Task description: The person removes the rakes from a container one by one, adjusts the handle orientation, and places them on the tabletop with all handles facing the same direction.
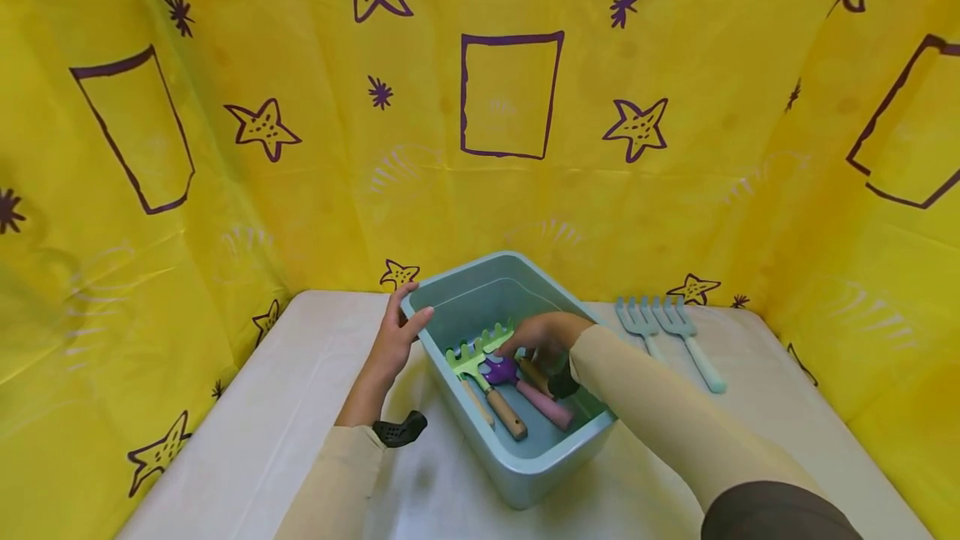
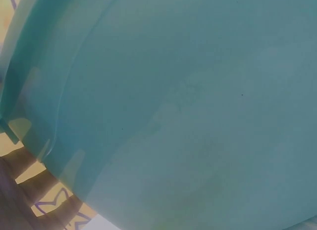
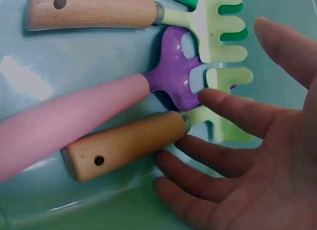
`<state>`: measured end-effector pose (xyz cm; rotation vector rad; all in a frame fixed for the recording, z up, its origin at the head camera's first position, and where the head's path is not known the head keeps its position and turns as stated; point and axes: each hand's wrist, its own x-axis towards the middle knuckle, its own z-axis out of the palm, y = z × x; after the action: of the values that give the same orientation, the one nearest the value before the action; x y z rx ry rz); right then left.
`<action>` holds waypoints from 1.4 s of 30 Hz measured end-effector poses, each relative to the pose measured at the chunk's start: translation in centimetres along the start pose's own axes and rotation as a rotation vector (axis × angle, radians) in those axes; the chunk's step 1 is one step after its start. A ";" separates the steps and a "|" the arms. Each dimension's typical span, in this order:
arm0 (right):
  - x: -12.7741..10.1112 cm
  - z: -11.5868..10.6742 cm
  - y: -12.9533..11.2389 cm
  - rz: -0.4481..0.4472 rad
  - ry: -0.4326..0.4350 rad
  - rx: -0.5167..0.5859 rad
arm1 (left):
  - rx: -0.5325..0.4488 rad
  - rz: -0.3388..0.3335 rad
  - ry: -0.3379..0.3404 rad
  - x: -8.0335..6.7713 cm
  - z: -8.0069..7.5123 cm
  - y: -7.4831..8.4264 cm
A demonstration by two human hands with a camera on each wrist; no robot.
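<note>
Two hands at bin (image 1: 525, 461) (no lettering): left hand (image 1: 401, 332) flat on rim, right hand (image 1: 543, 340) spread over rakes (image 3: 218, 39).

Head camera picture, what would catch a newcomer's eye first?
The bright yellow sheet with purple stars walls in the table. At the middle sits a blue tub; the right hand reaches among the toy rakes inside while the left hand touches its rim. Two blue forks lie right of it.

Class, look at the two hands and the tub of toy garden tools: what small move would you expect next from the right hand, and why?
Probably the right hand curls its open fingers around the wooden handle of the pale green rake beside its fingertips. The left hand already rests on the tub rim, steadying it, and two blue forks lie outside.
</note>
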<state>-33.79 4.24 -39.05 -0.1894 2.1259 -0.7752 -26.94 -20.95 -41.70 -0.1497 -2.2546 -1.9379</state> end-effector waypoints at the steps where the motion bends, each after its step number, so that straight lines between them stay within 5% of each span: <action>1: 0.0 0.0 0.0 -0.001 0.003 0.004 | 0.002 -0.002 0.001 0.0 0.0 0.0; 22: 0.1 0.4 -0.3 -0.047 -0.061 0.152 | 0.004 0.004 -0.003 0.0 -0.2 0.1; 28: -0.3 0.2 -0.6 -0.144 -0.028 0.178 | 0.007 -0.003 0.000 -0.2 -0.4 0.1; 36: -0.8 -0.5 -1.2 -0.249 0.108 0.179 | -0.010 -0.027 -0.051 -1.7 -0.2 3.6; 42: -1.4 -1.3 -1.7 -0.316 0.185 0.123 | -0.035 -0.019 -0.051 -0.6 -0.3 1.5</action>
<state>-34.14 3.98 -36.53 -0.4087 2.2412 -1.1428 -26.02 -20.94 -40.28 -0.1852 -2.2626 -2.0067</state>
